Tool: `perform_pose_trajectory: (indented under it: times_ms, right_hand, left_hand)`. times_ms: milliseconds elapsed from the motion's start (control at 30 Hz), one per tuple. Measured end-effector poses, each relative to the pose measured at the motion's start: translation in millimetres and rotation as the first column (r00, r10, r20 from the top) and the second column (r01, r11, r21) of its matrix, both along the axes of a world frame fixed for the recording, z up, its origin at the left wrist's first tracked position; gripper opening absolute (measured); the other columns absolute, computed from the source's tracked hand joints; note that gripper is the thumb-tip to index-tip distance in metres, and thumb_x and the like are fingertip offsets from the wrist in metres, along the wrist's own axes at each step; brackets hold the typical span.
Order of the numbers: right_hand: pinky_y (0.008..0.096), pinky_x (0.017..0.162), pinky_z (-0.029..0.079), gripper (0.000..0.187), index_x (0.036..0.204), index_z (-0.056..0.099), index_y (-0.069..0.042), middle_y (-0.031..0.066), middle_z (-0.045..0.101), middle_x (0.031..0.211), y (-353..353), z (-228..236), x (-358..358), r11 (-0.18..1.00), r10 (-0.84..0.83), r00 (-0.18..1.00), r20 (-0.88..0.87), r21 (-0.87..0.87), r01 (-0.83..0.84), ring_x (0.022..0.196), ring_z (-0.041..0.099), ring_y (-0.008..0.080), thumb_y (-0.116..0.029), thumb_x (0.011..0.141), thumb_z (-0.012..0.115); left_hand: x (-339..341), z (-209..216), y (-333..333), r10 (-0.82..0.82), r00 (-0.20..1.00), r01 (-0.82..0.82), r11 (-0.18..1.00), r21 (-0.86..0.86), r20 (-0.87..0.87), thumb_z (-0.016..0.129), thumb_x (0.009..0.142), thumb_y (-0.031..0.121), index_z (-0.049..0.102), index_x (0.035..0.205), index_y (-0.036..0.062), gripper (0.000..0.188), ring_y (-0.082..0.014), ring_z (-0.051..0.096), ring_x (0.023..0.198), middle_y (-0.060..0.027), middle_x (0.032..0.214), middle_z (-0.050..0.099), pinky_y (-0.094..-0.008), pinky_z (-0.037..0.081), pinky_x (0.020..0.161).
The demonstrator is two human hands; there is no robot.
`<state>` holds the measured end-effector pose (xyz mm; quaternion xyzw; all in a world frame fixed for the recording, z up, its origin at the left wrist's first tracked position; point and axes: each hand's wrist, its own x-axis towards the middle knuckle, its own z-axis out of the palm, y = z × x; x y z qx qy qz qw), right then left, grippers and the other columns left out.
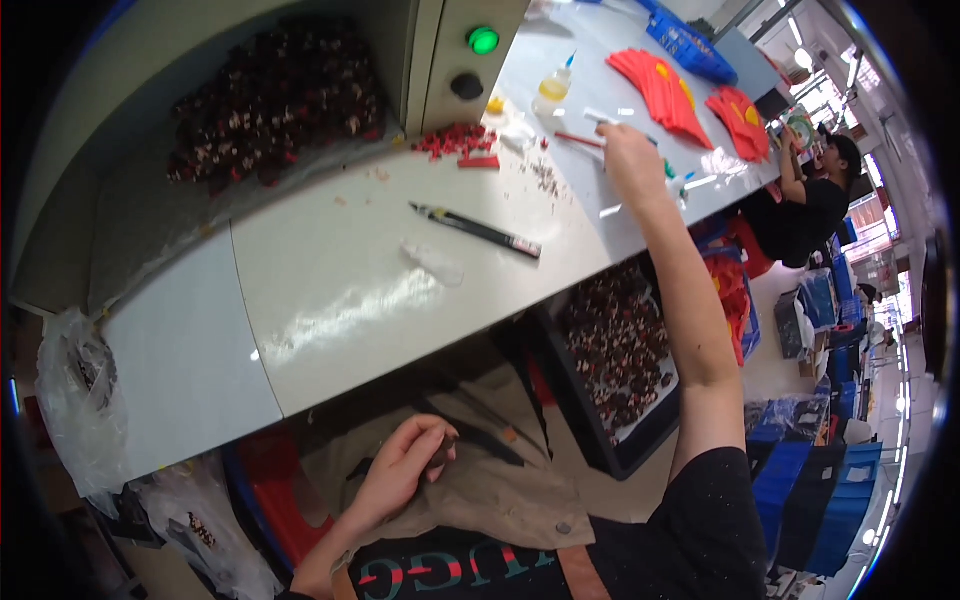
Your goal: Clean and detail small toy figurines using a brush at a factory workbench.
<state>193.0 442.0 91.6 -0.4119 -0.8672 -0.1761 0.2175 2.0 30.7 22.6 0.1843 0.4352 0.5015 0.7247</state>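
My left hand (405,465) is closed above my lap, with a small dark brown piece (443,452) pinched in its fingers. My right arm reaches far across the table, and my right hand (633,160) is there with its fingers drawn together. A slim whitish stick (594,115) and a thin red stick (575,138) lie at its fingertips; which of them it grips, if any, I cannot tell. Left of that hand stands a clear bottle (553,88) of yellow liquid with a blue tip. A black marker (475,230) lies on the table beside a small translucent tube (432,263).
A dark tray (630,460) of small brown-red pieces sits below the table edge. More pieces are heaped (290,100) inside a grey machine with a green light (483,40). Red scraps (455,142) and red fan-shaped stacks (660,95) lie on the table. A co-worker (815,200) is at the right.
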Motion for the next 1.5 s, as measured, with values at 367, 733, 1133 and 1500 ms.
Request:
perform_pose_trajectory:
  times_ms: [367,733,1133,1500]
  right_hand:
    - [0.0418,0.071,0.051,0.012,0.089,0.058,-0.006,0.0147,0.062,0.089,9.3,18.6,-9.3,0.986,-0.083,0.917,0.390,-0.100,0.132,0.086,0.063,0.0302,-0.009,0.086,0.048]
    - [0.0257,0.073,0.046,0.015,0.103,0.055,0.001,0.0092,0.059,0.089,-188.7,51.5,-6.8,0.798,0.302,0.706,-0.640,-0.236,-0.555,0.079,0.057,0.0134,-0.011,0.095,0.050]
    - [0.0249,0.066,0.051,0.007,0.101,0.042,-0.001,0.0130,0.051,0.094,-317.2,-53.6,8.9,0.345,-0.245,0.440,-0.864,-0.502,-0.793,0.069,0.057,0.0139,-0.002,0.095,0.045]
    - [0.0251,0.067,0.050,0.019,0.098,0.044,-0.001,0.0116,0.053,0.089,-323.7,-63.6,-0.7,0.314,-0.041,0.551,-0.834,-0.534,-0.785,0.078,0.054,0.0171,0.008,0.084,0.053]
  left_hand:
    - [10.6,18.7,-19.7,-0.049,0.989,0.056,0.997,0.052,-0.139,0.045,0.100,0.028,0.056,0.109,0.0061,0.026,-0.0052,0.049,0.074,-0.0016,0.091,0.057,-0.0201,0.042,0.066]
    - [12.3,-5.7,-15.0,-0.030,0.989,0.044,0.995,0.093,-0.142,0.063,0.089,0.007,0.049,0.122,0.0077,0.036,-0.0043,0.050,0.084,0.0005,0.100,0.052,-0.0203,0.044,0.073]
    - [12.5,-15.8,-28.6,-0.112,0.989,0.111,0.994,-0.021,-0.097,0.065,0.085,0.000,0.048,0.128,0.0072,0.046,-0.0072,0.053,0.099,-0.0020,0.107,0.053,-0.0216,0.045,0.084]
    - [17.6,-11.9,-25.3,-0.102,0.986,0.097,0.994,-0.040,-0.129,0.066,0.085,0.003,0.048,0.127,0.0058,0.046,-0.0039,0.051,0.085,0.0010,0.096,0.052,-0.0193,0.043,0.074]
